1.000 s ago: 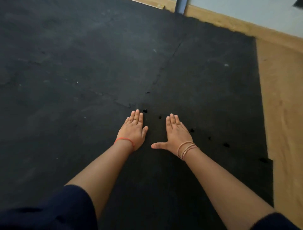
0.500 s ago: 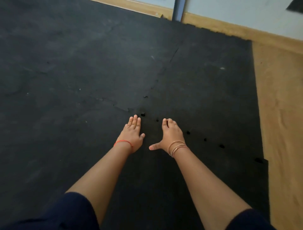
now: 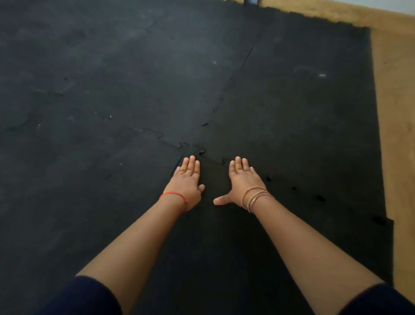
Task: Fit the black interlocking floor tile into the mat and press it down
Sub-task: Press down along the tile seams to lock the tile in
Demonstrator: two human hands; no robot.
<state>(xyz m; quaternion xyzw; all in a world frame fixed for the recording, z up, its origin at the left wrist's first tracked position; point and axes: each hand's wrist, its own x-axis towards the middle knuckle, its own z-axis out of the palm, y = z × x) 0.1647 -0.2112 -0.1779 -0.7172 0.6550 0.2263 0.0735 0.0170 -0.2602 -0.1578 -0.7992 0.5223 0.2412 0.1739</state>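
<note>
The black interlocking floor tile (image 3: 292, 224) lies at the near right of the black mat (image 3: 112, 90), its jagged far edge meeting the neighbouring tiles. My left hand (image 3: 187, 183), with a red thread at the wrist, rests flat on the tile's far left corner. My right hand (image 3: 241, 182), wearing thin bangles, lies flat beside it with the thumb spread out. Both palms face down on the tile, fingertips near the toothed seam (image 3: 202, 153). Small dark gaps (image 3: 294, 188) show along the seam to the right of my right hand.
Bare wooden floor (image 3: 397, 135) runs along the right side of the mat and across the far edge. A dark post foot (image 3: 250, 1) stands at the far edge. A straight seam (image 3: 244, 60) runs away between the far tiles.
Both hands stay flat on the tile near the seam; my right fingers have flattened again. The view has tilted down, so the far wall has left the frame.
</note>
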